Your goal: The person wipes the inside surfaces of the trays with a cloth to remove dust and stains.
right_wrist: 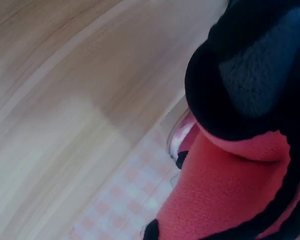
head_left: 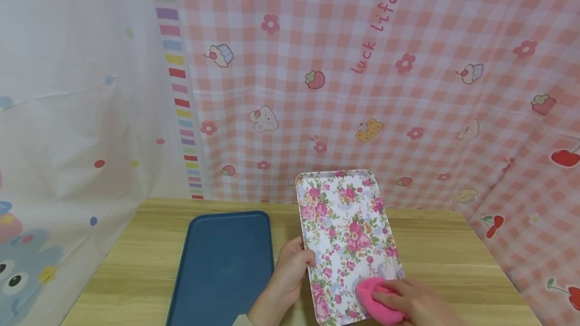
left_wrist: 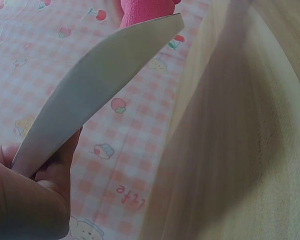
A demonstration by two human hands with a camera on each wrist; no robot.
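A white tray with a pink floral print [head_left: 351, 230] is held up, tilted, over the table. My left hand [head_left: 290, 265] grips its left edge, thumb over the printed face. The left wrist view shows the tray's edge side-on [left_wrist: 85, 90] with my left hand [left_wrist: 30, 200] around its end. On the lower right part of the print, my right hand [head_left: 408, 298] holds a bunched pink cloth [head_left: 378, 301]. Close up in the right wrist view, the cloth [right_wrist: 215, 195] has black trim and a dark portion, and hides most of the tray.
A dark blue tray [head_left: 224, 265] lies on the wooden table [head_left: 122, 265] left of my left hand. Pink checked fabric [head_left: 281, 99] hangs behind the table and along the right side. White printed fabric [head_left: 81, 130] covers the left side.
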